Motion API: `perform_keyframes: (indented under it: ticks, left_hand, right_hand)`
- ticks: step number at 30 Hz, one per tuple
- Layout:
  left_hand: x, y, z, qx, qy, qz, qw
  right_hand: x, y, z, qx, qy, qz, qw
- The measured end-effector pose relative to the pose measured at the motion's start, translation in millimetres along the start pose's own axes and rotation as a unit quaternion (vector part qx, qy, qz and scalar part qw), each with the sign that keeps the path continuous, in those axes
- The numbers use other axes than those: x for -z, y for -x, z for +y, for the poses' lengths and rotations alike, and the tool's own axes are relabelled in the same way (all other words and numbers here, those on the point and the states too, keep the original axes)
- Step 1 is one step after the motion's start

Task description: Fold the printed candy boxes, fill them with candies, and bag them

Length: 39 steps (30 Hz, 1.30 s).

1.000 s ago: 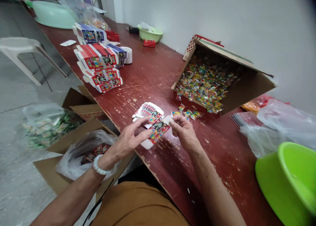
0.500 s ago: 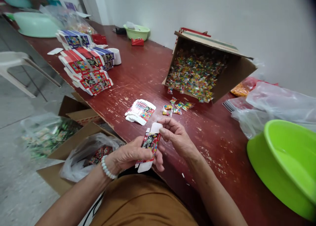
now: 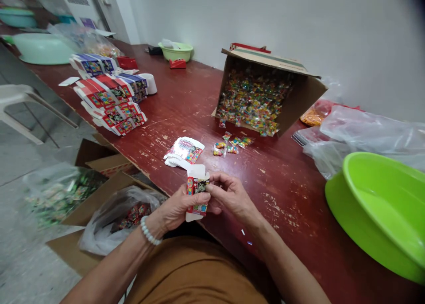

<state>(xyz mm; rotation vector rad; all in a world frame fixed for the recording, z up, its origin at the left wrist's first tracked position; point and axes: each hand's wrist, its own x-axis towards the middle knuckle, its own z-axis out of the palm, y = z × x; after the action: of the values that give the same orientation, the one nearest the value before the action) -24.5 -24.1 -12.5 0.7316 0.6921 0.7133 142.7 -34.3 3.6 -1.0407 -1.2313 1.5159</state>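
A small red printed cardboard box (image 3: 196, 189) with white end flaps standing out is in my left hand (image 3: 175, 208), thumb across its front and fingers behind. My right hand (image 3: 233, 197) has its thumb and fingertips closed on the box's right edge near the top; some of those fingers are hidden. Just beyond the box lies a fanned stack of flat printed cartons (image 3: 187, 150). Several clear candy packets (image 3: 232, 148) are scattered to the right of that stack. Behind them a large cardboard carton (image 3: 300, 104) lies on its side, full of more packets.
Bundled red and blue cartons (image 3: 111, 93) stand at the table's left, beside a white cup (image 3: 150, 83). A bright green basin (image 3: 352, 197) and plastic bags (image 3: 358, 131) occupy the right. Below the left edge are an open box with a bag (image 3: 99, 233) and a white stool (image 3: 20, 98).
The small box has turned in my left hand, so another side faces me. My right fingers have moved from its top flap down to its right edge.
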Motion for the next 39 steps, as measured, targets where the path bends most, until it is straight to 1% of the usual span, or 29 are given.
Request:
perform_keyframes:
  ticks: [1, 2, 3, 4, 7, 8, 9, 12, 15, 19, 22, 24, 27, 29, 32, 34, 35, 37, 39]
  left_hand:
    - [-1, -1, 0, -0.009, -0.006, 0.006, 1.000]
    - [-1, 0, 0, -0.012, -0.015, 0.005, 1.000]
    - [-2, 0, 1, -0.009, -0.025, -0.004, 1.000]
    - [-3, 1, 3, -0.002, -0.036, -0.019, 0.999]
    - [-5, 5, 7, 0.023, -0.054, -0.061, 0.996]
    - [-6, 5, 7, 0.026, -0.056, -0.067, 0.996]
    - [-7, 5, 6, 0.026, -0.053, -0.066, 0.996]
    - [-11, 5, 0, 0.006, -0.039, -0.035, 0.999]
    - [-15, 6, -4, 0.001, -0.045, -0.005, 0.999]
    - [-19, 9, -5, 0.029, -0.046, -0.007, 0.998]
    - [-18, 6, -6, 0.048, -0.025, -0.027, 0.998]
    - [-15, 2, -8, 0.050, -0.021, -0.034, 0.998]
    - [-10, -5, -10, 0.013, -0.050, -0.021, 0.998]
    - [-9, -7, -11, -0.033, -0.079, 0.001, 0.996]
    - [-11, -3, -11, -0.118, -0.103, 0.082, 0.984]
    - [-14, 2, -12, -0.170, -0.118, 0.140, 0.968]
    - [-16, 5, -13, -0.189, -0.129, 0.158, 0.961]
    - [-18, 8, -15, -0.215, -0.151, 0.164, 0.951]
    - [-17, 9, -15, -0.222, -0.170, 0.158, 0.947]
  right_hand:
    - [1, 0, 0, 0.013, 0.032, 0.031, 0.999]
    - [2, 1, 1, 0.019, 0.054, 0.045, 0.997]
    - [3, 2, 1, 0.015, 0.058, 0.041, 0.997]
    - [4, 4, 1, 0.002, 0.044, 0.022, 0.999]
    - [5, 9, 2, -0.040, -0.053, -0.065, 0.996]
    - [5, 10, 3, -0.044, -0.076, -0.077, 0.993]
    - [5, 11, 3, -0.040, -0.087, -0.073, 0.993]
    - [1, 12, 7, -0.022, -0.076, -0.021, 0.997]
    - [-4, 13, 12, -0.040, -0.100, -0.011, 0.994]
    - [-5, 15, 17, -0.059, -0.115, 0.013, 0.992]
    - [-3, 15, 14, -0.041, -0.088, 0.022, 0.995]
    - [0, 14, 12, -0.033, -0.061, 0.045, 0.997]
    - [5, 10, 11, -0.034, -0.021, 0.098, 0.994]
    - [9, 8, 11, -0.020, 0.017, 0.123, 0.992]
    - [12, 9, 11, 0.007, 0.045, 0.138, 0.989]
    - [8, 11, 13, 0.020, 0.020, 0.151, 0.988]
    - [5, 12, 14, 0.029, 0.006, 0.159, 0.987]
    - [-2, 14, 19, 0.055, -0.014, 0.170, 0.984]
    - [-8, 16, 23, 0.083, -0.024, 0.172, 0.981]
